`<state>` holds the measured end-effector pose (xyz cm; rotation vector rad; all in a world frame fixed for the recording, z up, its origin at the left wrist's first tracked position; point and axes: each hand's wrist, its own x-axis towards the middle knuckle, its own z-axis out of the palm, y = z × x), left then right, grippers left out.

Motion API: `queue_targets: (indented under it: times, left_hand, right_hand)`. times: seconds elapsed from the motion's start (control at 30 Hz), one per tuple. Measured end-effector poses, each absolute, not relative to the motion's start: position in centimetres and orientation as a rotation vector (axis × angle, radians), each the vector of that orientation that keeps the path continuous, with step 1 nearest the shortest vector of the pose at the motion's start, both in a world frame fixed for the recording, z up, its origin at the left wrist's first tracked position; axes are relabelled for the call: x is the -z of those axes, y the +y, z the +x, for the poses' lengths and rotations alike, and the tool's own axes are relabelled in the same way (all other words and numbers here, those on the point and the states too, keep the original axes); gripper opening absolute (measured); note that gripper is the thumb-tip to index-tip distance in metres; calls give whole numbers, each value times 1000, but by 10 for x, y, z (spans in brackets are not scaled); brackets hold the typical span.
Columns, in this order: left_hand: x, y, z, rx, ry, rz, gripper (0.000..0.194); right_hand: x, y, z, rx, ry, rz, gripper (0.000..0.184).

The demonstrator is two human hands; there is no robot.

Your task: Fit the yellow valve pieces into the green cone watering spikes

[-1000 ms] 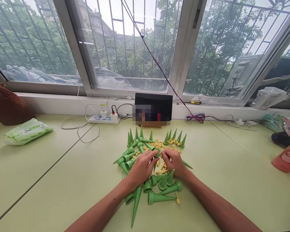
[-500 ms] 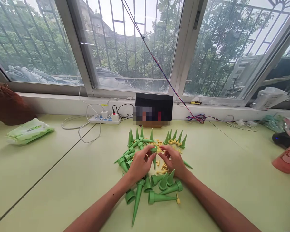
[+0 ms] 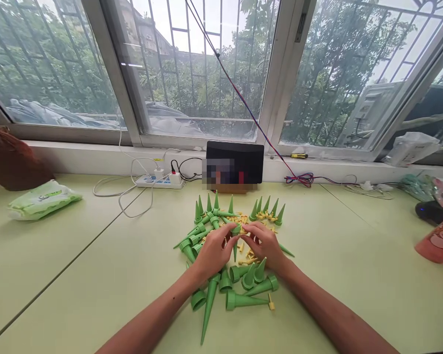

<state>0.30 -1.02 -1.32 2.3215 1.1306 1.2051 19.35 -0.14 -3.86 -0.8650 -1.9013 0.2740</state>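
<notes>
My left hand (image 3: 214,250) pinches a green watering spike (image 3: 236,243) near its wide collar, the point hanging down. Against the collar's right side, the fingers of my right hand (image 3: 265,244) are curled together; a bit of yellow shows by the fingertips, but what they grip is too small to make out. Small yellow plastic pieces (image 3: 249,255) lie beneath and behind both hands. Other green spikes surround them, some lying on their sides, like the long spike (image 3: 208,309) in front, others standing point up, like the spike (image 3: 260,271) by my right wrist.
Rows of upright spikes (image 3: 268,205) stand at the back of the pile. Behind them is a dark screen (image 3: 236,160). A power strip (image 3: 160,182) with cables and a green packet (image 3: 46,200) lie to the left. A red cup (image 3: 437,241) is at the far right.
My right fingertips have closed in slightly on the collar of the spike in my left hand. The spike sits slightly differently between the fingers; the pile looks unchanged.
</notes>
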Motion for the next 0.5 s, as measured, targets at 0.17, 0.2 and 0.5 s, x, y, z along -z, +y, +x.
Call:
queue_targets:
  times: [0.17, 0.2, 0.5]
  left_hand:
    - [13, -12, 2, -1177, 1119, 2354, 19]
    - [13, -12, 2, -1173, 1115, 2357, 19]
    - [9, -13, 3, -1162, 1100, 2355, 22]
  right_hand:
    - [39, -2, 194, -291, -1916, -879, 16]
    - [38, -2, 194, -293, -1921, -882, 16]
    - [27, -5, 191, -254, -1962, -888, 20]
